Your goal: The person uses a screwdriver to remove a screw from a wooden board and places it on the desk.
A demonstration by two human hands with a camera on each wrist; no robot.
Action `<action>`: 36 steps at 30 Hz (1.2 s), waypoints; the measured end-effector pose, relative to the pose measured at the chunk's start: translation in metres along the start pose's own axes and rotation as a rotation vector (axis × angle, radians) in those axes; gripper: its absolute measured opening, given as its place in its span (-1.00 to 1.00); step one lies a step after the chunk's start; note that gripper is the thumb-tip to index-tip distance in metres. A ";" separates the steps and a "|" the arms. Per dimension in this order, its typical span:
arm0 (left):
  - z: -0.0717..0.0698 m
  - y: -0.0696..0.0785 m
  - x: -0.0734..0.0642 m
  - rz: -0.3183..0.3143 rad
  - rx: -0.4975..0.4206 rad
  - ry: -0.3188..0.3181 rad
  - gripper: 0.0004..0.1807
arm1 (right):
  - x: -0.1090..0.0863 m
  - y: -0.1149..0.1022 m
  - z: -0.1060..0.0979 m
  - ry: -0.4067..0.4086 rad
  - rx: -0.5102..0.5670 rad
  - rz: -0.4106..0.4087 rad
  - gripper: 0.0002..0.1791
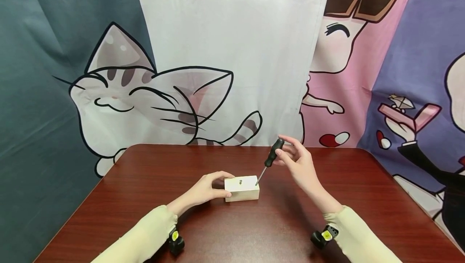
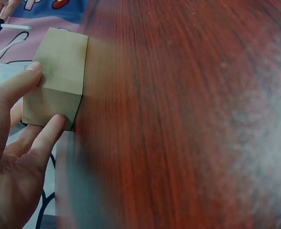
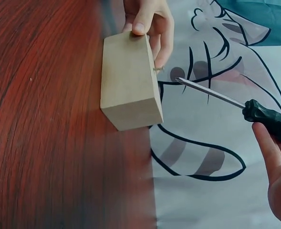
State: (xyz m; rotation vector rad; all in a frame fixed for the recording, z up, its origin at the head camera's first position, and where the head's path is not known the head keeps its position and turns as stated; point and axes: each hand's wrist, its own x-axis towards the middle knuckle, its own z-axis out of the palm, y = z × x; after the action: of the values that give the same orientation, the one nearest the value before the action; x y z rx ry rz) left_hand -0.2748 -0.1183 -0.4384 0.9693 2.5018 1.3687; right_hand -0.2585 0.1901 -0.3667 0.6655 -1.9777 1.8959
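A pale wooden block lies on the table, with a small screw standing out of its top face. My left hand grips the block's left end, thumb on the near face and a finger against the end. Between the thumb and fingers of my right hand is a screwdriver with a black handle, held tilted with its shaft down to the left. The steel tip is apart from the screw, above the right part of the block.
A dark red-brown wooden table spreads under both hands. Behind its far edge hangs a printed cloth with a cartoon cat and figures. Both wrists carry a small black camera over pale yellow sleeves.
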 end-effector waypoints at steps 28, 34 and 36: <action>0.023 0.011 0.003 0.032 -0.044 -0.066 -0.44 | -0.004 -0.004 0.014 -0.015 -0.003 -0.008 -0.48; 0.027 0.015 0.002 0.043 -0.032 -0.064 -0.44 | -0.012 -0.004 0.012 -0.021 0.004 -0.008 -0.50; 0.028 0.016 0.001 0.045 -0.038 -0.064 -0.43 | -0.014 -0.004 0.012 -0.026 0.003 -0.016 -0.50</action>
State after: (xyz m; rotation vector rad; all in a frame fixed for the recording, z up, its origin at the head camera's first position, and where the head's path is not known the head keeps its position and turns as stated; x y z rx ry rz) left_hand -0.2566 -0.0913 -0.4418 1.0504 2.4133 1.3696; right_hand -0.2432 0.1802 -0.3719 0.7073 -1.9798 1.8906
